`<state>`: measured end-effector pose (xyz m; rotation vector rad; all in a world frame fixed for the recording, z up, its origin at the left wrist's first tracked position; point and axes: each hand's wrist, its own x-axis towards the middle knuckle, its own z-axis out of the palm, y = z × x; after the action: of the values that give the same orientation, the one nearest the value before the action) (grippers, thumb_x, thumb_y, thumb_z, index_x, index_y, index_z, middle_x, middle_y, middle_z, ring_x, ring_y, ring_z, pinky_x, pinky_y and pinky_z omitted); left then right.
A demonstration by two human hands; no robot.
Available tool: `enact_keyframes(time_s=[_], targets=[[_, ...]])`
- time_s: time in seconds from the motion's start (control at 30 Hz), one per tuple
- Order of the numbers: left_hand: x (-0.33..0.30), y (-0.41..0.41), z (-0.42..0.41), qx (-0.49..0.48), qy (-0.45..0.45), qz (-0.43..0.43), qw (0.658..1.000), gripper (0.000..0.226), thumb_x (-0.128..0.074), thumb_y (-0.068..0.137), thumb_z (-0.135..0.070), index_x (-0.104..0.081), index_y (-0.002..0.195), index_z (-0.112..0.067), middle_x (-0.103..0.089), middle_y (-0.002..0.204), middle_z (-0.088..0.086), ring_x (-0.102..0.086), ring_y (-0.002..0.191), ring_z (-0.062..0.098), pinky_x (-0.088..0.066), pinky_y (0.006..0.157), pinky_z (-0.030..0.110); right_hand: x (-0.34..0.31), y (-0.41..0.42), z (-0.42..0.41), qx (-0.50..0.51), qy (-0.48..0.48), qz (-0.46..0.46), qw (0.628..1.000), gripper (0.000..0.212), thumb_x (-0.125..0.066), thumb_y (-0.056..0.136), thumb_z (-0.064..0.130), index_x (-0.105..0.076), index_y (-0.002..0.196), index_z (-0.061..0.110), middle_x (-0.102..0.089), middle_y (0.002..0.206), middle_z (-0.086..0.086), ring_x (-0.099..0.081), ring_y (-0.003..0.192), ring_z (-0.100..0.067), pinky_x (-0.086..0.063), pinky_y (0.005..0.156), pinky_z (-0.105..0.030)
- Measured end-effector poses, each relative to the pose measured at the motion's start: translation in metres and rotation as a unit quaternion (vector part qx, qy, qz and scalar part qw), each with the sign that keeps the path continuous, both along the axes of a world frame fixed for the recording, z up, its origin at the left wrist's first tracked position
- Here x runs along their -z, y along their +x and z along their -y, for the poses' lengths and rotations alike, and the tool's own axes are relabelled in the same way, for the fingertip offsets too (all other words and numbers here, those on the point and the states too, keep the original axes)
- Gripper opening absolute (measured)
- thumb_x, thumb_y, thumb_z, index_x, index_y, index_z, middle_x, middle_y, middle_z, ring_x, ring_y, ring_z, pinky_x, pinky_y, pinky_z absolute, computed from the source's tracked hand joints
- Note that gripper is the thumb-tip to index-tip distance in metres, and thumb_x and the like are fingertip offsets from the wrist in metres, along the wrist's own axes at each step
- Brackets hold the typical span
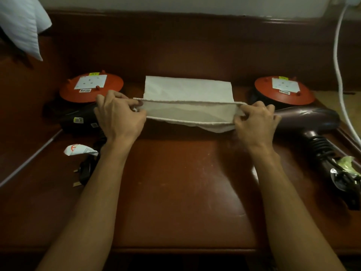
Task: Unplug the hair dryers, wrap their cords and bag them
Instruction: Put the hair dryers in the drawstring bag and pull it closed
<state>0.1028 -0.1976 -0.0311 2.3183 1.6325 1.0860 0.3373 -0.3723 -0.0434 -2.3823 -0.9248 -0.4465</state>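
Note:
A cream cloth bag [187, 112] is stretched wide between both hands above the brown table [175, 182], its mouth pulled apart and facing me. My left hand [119, 116] pinches the bag's left end and my right hand [256, 122] pinches its right end. Behind it lies a second cream bag [187, 89], flat on the table. A dark hair dryer [310, 122] rests at the right, its cord wound around the handle. Another dark hair dryer [78, 120] lies at the left, partly hidden by my left hand, with its plug [84, 171] loose on the table.
Two orange cable reels with white sockets stand at the back left [91, 89] and back right [283, 90]. A white cable [338, 65] hangs down the right side. A crumpled paper tag [80, 150] lies at the left, and a white pillow [23, 22] sits top left.

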Motion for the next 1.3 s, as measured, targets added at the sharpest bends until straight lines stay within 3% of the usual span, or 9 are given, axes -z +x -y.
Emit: enact_keyframes(time_s=[0.2,0.43,0.57,0.8,0.93,1.0,1.1,1.2,1.3], targets=[[0.002,-0.008,-0.01,-0.023,-0.006,-0.026,0.999,0.025,-0.072,0.09,-0.026,-0.079,0.114,-0.022,-0.046,0.152,0.005,-0.035,0.135,0.038,-0.031,0.108,0.047,0.002,0.011,0.006,-0.121,0.034,-0.046,0.991,0.032,-0.059,0.098,0.012,-0.067,0.129,0.013,-0.063,0.102,-0.002,-0.041,0.095,-0.021,-0.041,0.093,-0.047],[0.001,-0.006,-0.012,-0.013,-0.041,-0.069,0.997,0.037,-0.068,0.091,-0.025,-0.072,0.128,-0.025,-0.018,0.17,0.007,-0.026,0.142,0.041,-0.025,0.112,0.049,0.004,0.006,-0.001,-0.039,0.095,-0.002,0.995,0.032,-0.057,0.094,0.023,-0.073,0.121,0.017,-0.069,0.098,-0.004,-0.039,0.089,-0.017,-0.033,0.084,-0.037],[0.003,-0.006,-0.01,-0.014,-0.038,-0.128,0.991,0.046,-0.07,0.091,-0.023,-0.066,0.136,-0.025,-0.026,0.166,0.012,-0.029,0.139,0.041,-0.027,0.111,0.051,0.009,0.003,-0.001,-0.036,0.076,0.003,0.996,0.033,-0.061,0.094,0.028,-0.072,0.122,0.015,-0.069,0.101,-0.005,-0.048,0.095,-0.023,-0.036,0.092,-0.043],[0.004,0.001,-0.003,-0.012,-0.026,-0.129,0.991,0.044,-0.075,0.086,-0.02,-0.07,0.13,-0.022,-0.029,0.165,0.014,-0.031,0.137,0.04,-0.029,0.11,0.052,0.014,-0.005,-0.005,-0.06,0.048,-0.003,0.997,0.031,-0.057,0.095,0.012,-0.069,0.123,0.008,-0.067,0.105,-0.01,-0.055,0.099,-0.028,-0.043,0.093,-0.044],[0.008,-0.006,-0.003,0.053,0.023,-0.134,0.989,0.028,-0.074,0.086,-0.02,-0.078,0.114,-0.025,-0.038,0.162,0.008,-0.031,0.139,0.036,-0.026,0.111,0.053,0.014,0.004,0.014,-0.098,0.065,-0.045,0.992,0.026,-0.064,0.093,0.012,-0.072,0.118,0.007,-0.063,0.101,-0.008,-0.051,0.097,-0.023,-0.046,0.083,-0.034],[0.01,-0.007,-0.003,0.07,0.031,-0.138,0.987,0.025,-0.073,0.086,-0.018,-0.079,0.11,-0.025,-0.042,0.159,0.007,-0.031,0.141,0.034,-0.024,0.113,0.054,0.014,0.0,0.021,-0.12,0.059,-0.067,0.989,0.028,-0.066,0.093,0.009,-0.072,0.12,0.007,-0.061,0.105,-0.007,-0.052,0.1,-0.023,-0.047,0.088,-0.033],[0.011,-0.008,-0.002,0.094,0.031,-0.12,0.988,0.022,-0.072,0.085,-0.017,-0.079,0.105,-0.025,-0.048,0.154,0.006,-0.032,0.14,0.033,-0.022,0.113,0.053,0.015,-0.005,0.034,-0.128,0.046,-0.099,0.986,0.031,-0.069,0.091,0.007,-0.071,0.121,0.008,-0.06,0.112,-0.009,-0.052,0.11,-0.025,-0.045,0.102,-0.037],[0.009,-0.008,0.001,0.152,0.036,-0.037,0.987,0.016,-0.072,0.081,-0.015,-0.079,0.092,-0.025,-0.054,0.147,0.003,-0.037,0.136,0.031,-0.023,0.111,0.05,0.02,-0.002,0.046,-0.134,0.033,-0.124,0.983,0.026,-0.07,0.088,0.009,-0.076,0.113,0.013,-0.058,0.097,-0.004,-0.049,0.099,-0.022,-0.045,0.086,-0.031],[0.006,0.001,0.017,0.2,0.101,0.058,0.973,0.016,-0.064,0.073,-0.014,-0.072,0.085,-0.022,-0.06,0.137,0.004,-0.045,0.128,0.029,-0.025,0.104,0.04,0.022,-0.003,0.056,-0.152,0.053,-0.148,0.976,0.019,-0.071,0.086,0.01,-0.08,0.101,0.017,-0.059,0.096,-0.002,-0.053,0.099,-0.023,-0.039,0.077,-0.02]])
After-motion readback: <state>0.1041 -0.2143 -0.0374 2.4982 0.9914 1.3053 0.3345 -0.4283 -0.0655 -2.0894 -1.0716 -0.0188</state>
